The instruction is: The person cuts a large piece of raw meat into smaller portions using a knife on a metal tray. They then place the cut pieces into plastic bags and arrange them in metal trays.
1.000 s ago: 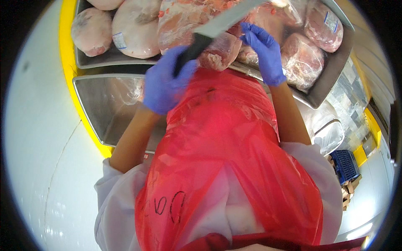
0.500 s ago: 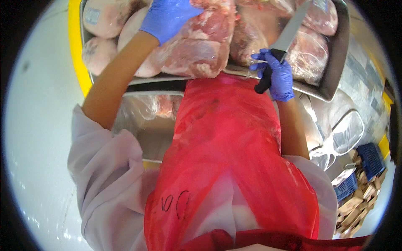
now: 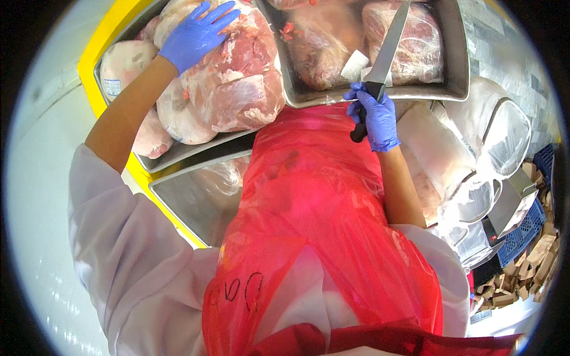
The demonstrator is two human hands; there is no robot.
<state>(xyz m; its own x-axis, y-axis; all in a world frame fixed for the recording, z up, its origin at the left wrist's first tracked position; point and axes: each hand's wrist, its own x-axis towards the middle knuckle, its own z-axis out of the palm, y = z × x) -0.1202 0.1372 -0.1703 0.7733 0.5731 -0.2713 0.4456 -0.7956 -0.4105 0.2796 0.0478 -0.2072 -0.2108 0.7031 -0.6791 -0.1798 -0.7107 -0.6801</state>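
My left hand (image 3: 199,37), in a blue glove, lies with fingers spread on a large piece of raw meat (image 3: 237,89) at the upper left. That piece rests on other pale, skin-covered pieces (image 3: 127,62) in a metal tray (image 3: 155,165). Gloved in blue as well, my right hand (image 3: 380,118) grips the black handle of a knife (image 3: 389,50). Its long blade points up and away over a second metal tray (image 3: 415,92), where plastic-wrapped meat (image 3: 409,44) lies beside another piece of meat (image 3: 317,50).
Below the left tray is another metal tray (image 3: 208,204) with plastic-wrapped contents. At right are large clear plastic bags (image 3: 502,133), a blue crate (image 3: 522,231) and a heap of brown blocks or cartons (image 3: 528,267). A yellow edge (image 3: 89,65) runs along the left.
The view has shifted, so the trays now sit further left. My left hand has spread its fingers on the meat; my right hand still holds the knife pointing upward.
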